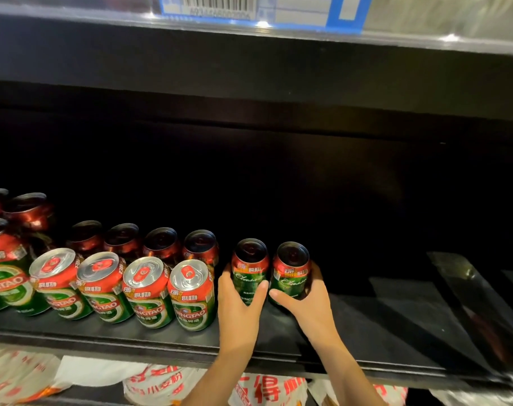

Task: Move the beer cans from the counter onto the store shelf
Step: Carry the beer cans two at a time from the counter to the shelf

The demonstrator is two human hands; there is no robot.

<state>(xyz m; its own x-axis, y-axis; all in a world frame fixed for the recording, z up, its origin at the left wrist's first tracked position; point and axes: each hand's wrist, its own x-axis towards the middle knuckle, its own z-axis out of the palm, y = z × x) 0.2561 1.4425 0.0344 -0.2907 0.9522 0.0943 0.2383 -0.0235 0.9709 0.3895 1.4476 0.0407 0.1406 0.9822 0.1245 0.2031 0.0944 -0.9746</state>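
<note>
Head view: both hands are inside the dark store shelf [366,326], one beer can each. Left hand [239,303] wraps the left can [249,269], thumb across the front. Right hand [306,303] wraps the right can [292,271], fingers curled round its far side. Both cans are upright, close beside each other, at or just above the shelf floor; I can't tell if their bases are down yet. They sit to the right of the stocked cans [150,288], which run in a front row and a back row toward the left edge.

Progress, as a guess: well along, since a good batch is shelved and these two extend the back row. The counter is out of view, so the remaining count is unknown. Right half of the shelf holds no cans. White and red packets [161,382] sit on the level below.
</note>
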